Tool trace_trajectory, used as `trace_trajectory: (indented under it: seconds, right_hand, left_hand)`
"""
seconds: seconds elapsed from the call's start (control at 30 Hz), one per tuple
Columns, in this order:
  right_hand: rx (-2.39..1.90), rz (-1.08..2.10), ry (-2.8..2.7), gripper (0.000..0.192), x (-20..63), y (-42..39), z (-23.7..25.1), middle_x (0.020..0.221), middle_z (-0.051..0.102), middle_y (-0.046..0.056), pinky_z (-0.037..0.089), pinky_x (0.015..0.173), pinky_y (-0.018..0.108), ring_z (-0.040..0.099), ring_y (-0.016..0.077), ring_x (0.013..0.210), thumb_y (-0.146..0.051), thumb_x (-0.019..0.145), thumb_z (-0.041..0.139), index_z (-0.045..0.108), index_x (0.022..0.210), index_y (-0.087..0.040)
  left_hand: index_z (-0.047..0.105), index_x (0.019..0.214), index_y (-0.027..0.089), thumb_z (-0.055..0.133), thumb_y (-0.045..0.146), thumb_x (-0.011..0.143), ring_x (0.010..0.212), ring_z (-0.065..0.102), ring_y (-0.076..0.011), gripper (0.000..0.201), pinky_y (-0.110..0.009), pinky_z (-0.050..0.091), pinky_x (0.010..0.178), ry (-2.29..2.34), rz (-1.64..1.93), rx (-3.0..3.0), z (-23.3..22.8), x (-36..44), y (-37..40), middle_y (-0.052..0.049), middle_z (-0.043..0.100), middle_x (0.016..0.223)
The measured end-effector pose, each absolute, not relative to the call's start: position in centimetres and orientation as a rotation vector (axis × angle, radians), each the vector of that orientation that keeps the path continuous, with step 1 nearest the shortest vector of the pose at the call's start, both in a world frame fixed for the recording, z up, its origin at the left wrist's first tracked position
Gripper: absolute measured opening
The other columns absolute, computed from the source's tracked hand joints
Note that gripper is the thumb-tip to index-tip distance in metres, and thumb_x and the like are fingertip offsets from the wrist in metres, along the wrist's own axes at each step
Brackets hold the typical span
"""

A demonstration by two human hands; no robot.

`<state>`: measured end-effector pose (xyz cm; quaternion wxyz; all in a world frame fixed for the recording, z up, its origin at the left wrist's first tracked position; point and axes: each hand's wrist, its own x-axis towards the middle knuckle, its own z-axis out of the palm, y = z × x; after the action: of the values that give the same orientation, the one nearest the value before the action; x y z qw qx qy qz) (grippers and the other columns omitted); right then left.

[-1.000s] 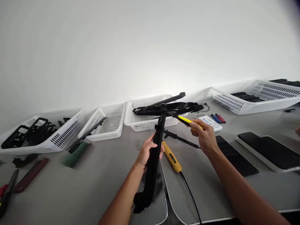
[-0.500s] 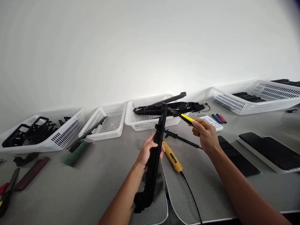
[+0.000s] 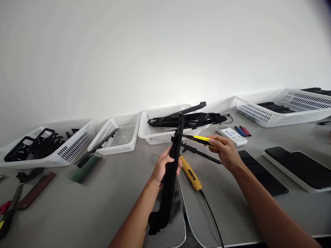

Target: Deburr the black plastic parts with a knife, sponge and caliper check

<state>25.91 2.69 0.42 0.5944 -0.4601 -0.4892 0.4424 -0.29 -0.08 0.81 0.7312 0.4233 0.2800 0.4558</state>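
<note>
Far left on the table [image 3: 103,203]: basket [image 3: 74,146] of black bits. Left hand [image 3: 162,167] wrapped round a long black part [image 3: 169,181], held steep over a tray [image 3: 178,230]. Yellow tool [image 3: 190,173] lying just beside. Right hand [image 3: 224,151] pinching a knife [image 3: 198,138], tip against the part's top. Remote [image 3: 231,135] behind.

Place: small assembly or finishing workshop, bench against a plain white wall.
Bench: grey worktable [image 3: 103,199].
Sorting: white perforated baskets [image 3: 121,136] in a row, some holding black moulded plastic parts [image 3: 31,146].
Tools: yellow corded hand tool [image 3: 190,173], pliers [image 3: 7,215], files or flat bars [image 3: 34,191].
Extras: lighters [image 3: 241,131], black flat panels [image 3: 300,167].
</note>
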Motion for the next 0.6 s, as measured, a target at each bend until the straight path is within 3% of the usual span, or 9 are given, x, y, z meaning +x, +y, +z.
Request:
trace_trajectory:
  seconds: [0.6]
  right_hand:
    - [-1.076,1.035,-1.161,0.037,25.83,2.62,0.53,0.074,0.062,0.004,0.032,0.049,0.028,0.042,0.0121,0.057,-0.055,0.077,0.083,0.075,0.082,-0.019]
  left_hand:
    - [0.055,0.126,0.015,0.062,0.029,0.079,0.044,0.059,-0.0159,0.050,-0.026,0.040,0.046,0.594,1.002,0.934,0.39,-0.52,-0.06,-0.001,0.072,0.070]
